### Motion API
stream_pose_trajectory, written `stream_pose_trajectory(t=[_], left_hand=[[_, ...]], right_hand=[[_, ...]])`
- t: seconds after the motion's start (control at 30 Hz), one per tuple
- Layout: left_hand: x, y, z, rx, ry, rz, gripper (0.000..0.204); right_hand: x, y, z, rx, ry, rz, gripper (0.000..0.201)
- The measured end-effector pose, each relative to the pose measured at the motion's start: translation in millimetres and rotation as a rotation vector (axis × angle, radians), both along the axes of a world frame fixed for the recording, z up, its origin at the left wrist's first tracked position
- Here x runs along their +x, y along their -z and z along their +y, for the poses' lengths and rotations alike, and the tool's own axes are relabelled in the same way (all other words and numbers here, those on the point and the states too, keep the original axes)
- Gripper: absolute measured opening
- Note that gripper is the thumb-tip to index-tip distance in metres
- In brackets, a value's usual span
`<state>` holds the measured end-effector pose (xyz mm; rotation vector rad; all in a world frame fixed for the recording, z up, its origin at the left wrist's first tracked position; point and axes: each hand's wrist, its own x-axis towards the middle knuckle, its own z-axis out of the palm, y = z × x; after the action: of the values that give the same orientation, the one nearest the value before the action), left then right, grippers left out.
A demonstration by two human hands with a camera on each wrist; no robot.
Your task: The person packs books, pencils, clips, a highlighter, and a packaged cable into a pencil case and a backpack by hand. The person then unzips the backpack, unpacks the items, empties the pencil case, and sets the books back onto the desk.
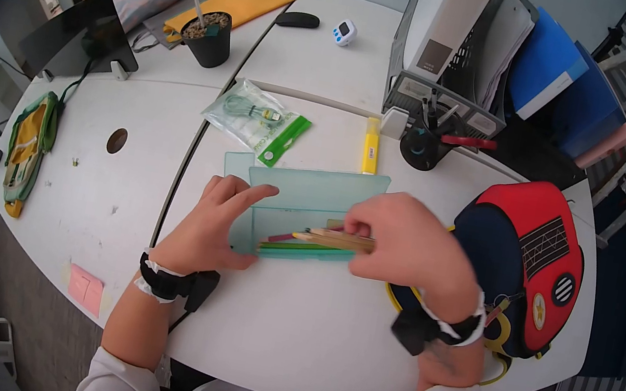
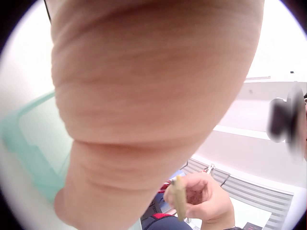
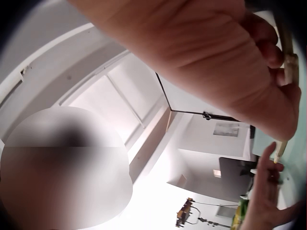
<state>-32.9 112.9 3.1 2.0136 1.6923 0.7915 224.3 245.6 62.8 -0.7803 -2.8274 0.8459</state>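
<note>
White table (image 1: 248,334) is carrying the work; red-and-navy backpack (image 1: 483,241) is sitting at three o'clock of the pencil case (image 1: 288,220), whose lid (image 1: 323,187) is leaning back toward twelve. Left hand (image 1: 219,223) is spreading at nine o'clock, thumb and forefinger wide apart around the case's end; firmness of contact, cannot tell. Right hand (image 1: 414,241), at three, is pinching wooden pencils (image 1: 339,239) above the case, tips pointing toward nine. Green pencil (image 1: 302,248) is lying inside, six-o'clock side. Likely trouble: uneven pinching could be fanning or dropping the bundle; tips catching the rim could be shoving an unsteadied case.
</note>
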Motion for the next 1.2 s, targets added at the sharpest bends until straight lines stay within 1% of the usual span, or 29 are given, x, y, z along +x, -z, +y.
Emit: stream_pose_trajectory(t=[0.03,0.1,0.13,0.2,0.23,0.3,0.33,0.4,0.53,0.6,0.67,0.73,0.77,0.8,0.87,0.9,0.93,1.0,1.03,1.07,1.13,1.17,1.2], left_hand=[[0.7,-0.9,0.0,0.001,0.001,0.001,0.092],[1.9,-1.7,-0.9,0.03,0.006,0.032,0.092],[1.3,-1.2,-1.0,0.028,0.004,0.031,0.092],[-0.1,1.1,-0.9,-0.004,0.009,-0.007,0.094],[-0.6,2.9,-0.8,-0.005,0.006,-0.009,0.094],[-1.5,6.1,-0.4,-0.072,-0.006,-0.065,0.096],[-1.4,5.8,-0.3,-0.073,-0.007,-0.065,0.096],[-1.2,5.0,0.3,-0.122,0.001,-0.085,0.099],[-2.5,7.6,0.6,-0.133,0.007,-0.089,0.1],[-2.9,8.2,1.1,-0.138,0.008,-0.089,0.1],[-3.8,7.4,0.8,-0.148,0.005,-0.093,0.1],[-5.3,6.2,0.4,-0.153,-0.001,-0.097,0.101],[-6.3,5.5,0.3,-0.168,-0.005,-0.102,0.101],[-6.8,4.6,0.4,-0.183,-0.007,-0.106,0.101],[-9.2,2.5,0.4,-0.201,-0.01,-0.111,0.102],[-9.9,2.0,0.8,-0.222,-0.017,-0.117,0.103],[-10.3,2.4,1.2,-0.221,-0.016,-0.116,0.103],[-11.2,4.2,1.1,-0.215,-0.013,-0.125,0.104],[-11.6,4.7,0.8,-0.217,-0.014,-0.125,0.104],[-12.2,5.2,0.5,-0.214,-0.014,-0.132,0.104],[-12.3,5.2,0.1,-0.209,-0.016,-0.141,0.104],[-11.8,4.6,0.2,-0.214,-0.019,-0.138,0.104],[-11.4,4.4,0.3,-0.218,-0.02,-0.134,0.103]], right_hand=[[-7.3,9.8,-4.1,0.001,0.001,0.001,0.026],[-20.3,28.8,-11.8,0.31,0.06,-0.056,0.019],[-25.2,35.9,-13.7,0.309,0.059,-0.057,0.019],[-33.5,47.5,-16.3,0.412,0.051,-0.018,0.01],[-38.0,51.9,-18.3,0.411,0.047,-0.019,0.01],[-44.0,59.5,-21.3,0.466,0.034,0.013,0.007],[-43.8,64.2,-20.7,0.465,0.033,0.013,0.007],[-41.7,72.1,-18.5,0.375,-0.056,-0.017,0.007],[-34.1,69.8,-7.5,0.34,-0.063,-0.012,0.007],[-26.0,55.9,1.9,0.309,-0.025,0.127,0.008],[-14.8,35.6,17.1,0.214,0.216,0.197,0.012],[0.0,21.9,31.8,0.193,0.397,0.136,0.014],[3.9,17.1,36.8,0.086,0.511,-0.022,0.023],[8.4,27.4,43.3,0.088,0.512,-0.022,0.023],[13.8,73.5,62.9,0.281,0.385,0.219,0.035],[7.9,88.6,67.9,0.229,0.267,0.366,0.041],[2.0,98.6,68.5,0.23,0.269,0.366,0.041],[-6.9,114.9,66.8,0.518,0.248,0.263,0.041],[-7.9,122.1,67.1,0.578,0.252,0.246,0.035],[-8.8,120.2,67.3,0.576,0.249,0.247,0.035],[-8.3,110.8,68.9,0.423,0.313,0.125,0.021],[-6.9,108.5,69.2,0.423,0.312,0.124,0.021],[-4.9,106.8,69.4,0.413,0.384,0.107,0.015]])
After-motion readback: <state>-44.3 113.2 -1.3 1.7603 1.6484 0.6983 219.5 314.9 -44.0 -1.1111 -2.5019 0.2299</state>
